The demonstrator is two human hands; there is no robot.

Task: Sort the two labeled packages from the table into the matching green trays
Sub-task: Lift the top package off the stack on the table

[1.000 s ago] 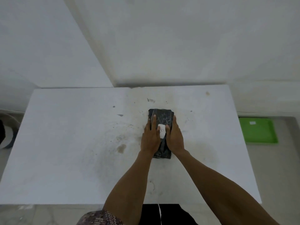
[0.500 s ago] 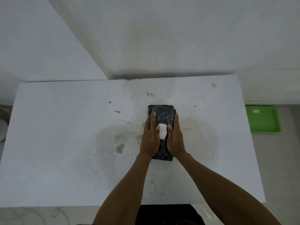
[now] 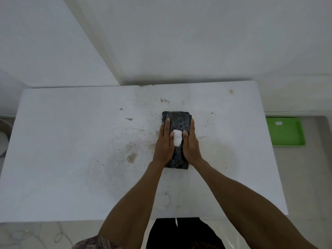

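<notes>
A black wrapped package (image 3: pixel 178 121) lies in the middle of the white table (image 3: pixel 71 159). It carries a small white label (image 3: pixel 177 140) with a handwritten "B". My left hand (image 3: pixel 163 142) presses on its left side and my right hand (image 3: pixel 190 143) on its right side, thumbs beside the label. A second package edge seems to show beneath it, so it may be a stack of two. A green tray (image 3: pixel 285 139) with a small white label sits on the floor to the right of the table.
White walls meet in a corner behind the table. The tabletop has stains and small chips. A round dark and white object (image 3: pixel 3 139) lies on the floor at the far left. Cables lie on the floor near the front left.
Both hands stay on the package. The head view has shifted slightly, so the table and tray sit a little differently in the frame.
</notes>
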